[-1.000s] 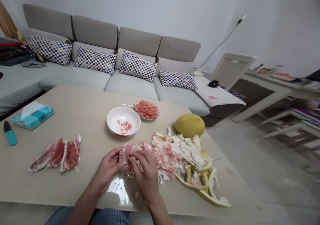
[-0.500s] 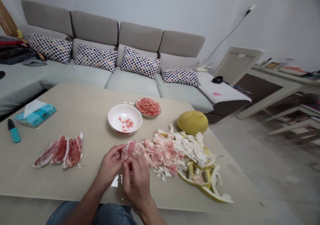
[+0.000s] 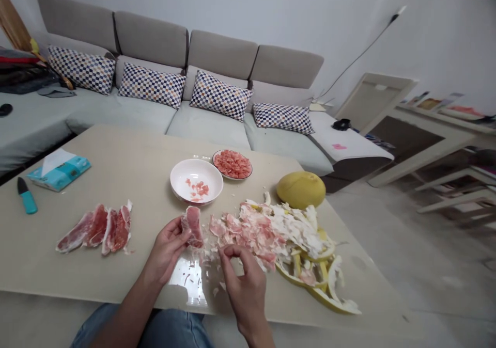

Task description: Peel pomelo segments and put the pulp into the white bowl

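Observation:
Between the fingers and thumb of my left hand [image 3: 166, 252] is a red pomelo segment [image 3: 195, 224], tipped upright just in front of the white bowl [image 3: 179, 176]. A few bits of red pulp [image 3: 199, 189] lie in that bowl. My right hand [image 3: 246, 286] is apart from the segment, thumb and index finger pinched beside the heap of pinkish membrane [image 3: 248, 229]; whatever is in the pinch is too small to make out. Several more pomelo segments [image 3: 95, 229] rest on the table to the left.
White pith [image 3: 300, 229] and yellow peel strips [image 3: 327, 300] spread rightward on the table [image 3: 139, 157]. Behind them sits a yellow pomelo [image 3: 301, 189]. Red pulp [image 3: 232, 163] fills a plate beyond the bowl. At left are a tissue packet [image 3: 64, 175] and a turquoise-handled knife [image 3: 28, 201].
My hands were together on the segment and are now apart. The right hand has moved right and toward me; the left now holds the segment more upright.

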Available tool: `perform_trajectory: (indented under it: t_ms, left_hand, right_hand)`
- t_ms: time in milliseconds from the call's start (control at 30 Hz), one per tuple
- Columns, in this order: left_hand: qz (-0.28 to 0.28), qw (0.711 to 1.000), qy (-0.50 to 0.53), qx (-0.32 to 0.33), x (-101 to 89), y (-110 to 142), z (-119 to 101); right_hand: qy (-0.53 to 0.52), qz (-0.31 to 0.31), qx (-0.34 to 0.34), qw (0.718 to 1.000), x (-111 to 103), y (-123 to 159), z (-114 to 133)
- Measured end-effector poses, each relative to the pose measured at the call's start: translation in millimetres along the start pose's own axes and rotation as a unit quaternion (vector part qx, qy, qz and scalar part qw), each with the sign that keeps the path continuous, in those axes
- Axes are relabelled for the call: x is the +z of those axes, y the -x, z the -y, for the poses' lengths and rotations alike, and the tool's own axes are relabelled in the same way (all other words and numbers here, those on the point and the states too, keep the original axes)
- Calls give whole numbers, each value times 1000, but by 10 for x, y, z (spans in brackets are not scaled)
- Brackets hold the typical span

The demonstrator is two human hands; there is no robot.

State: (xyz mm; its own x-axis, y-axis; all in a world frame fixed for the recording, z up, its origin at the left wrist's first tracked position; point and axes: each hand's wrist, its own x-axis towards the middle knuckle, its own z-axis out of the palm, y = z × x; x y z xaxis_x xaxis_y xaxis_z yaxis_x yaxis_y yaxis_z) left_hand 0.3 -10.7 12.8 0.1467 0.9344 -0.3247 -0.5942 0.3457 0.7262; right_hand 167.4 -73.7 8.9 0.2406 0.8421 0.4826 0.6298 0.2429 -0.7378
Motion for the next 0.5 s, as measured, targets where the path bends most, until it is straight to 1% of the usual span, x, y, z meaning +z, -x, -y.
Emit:
perform_trajectory:
  t_ms: [167,333,400,500]
  left_hand:
    - [13,1000,-4,0,-40,-34,43]
    - [25,1000,-5,-15,-49,-35,50]
    - [22,999,-13,-23,-43,-25,43]
    - [31,998,-42,-17,-40,-15,52]
  right_hand:
    - [20,22,34,999,-29,49,-168]
    - [26,29,21,999,-32,94,-344]
    - [13,29,18,999,-27,80,-341]
    - [-16,36,21,999,9,9,-228]
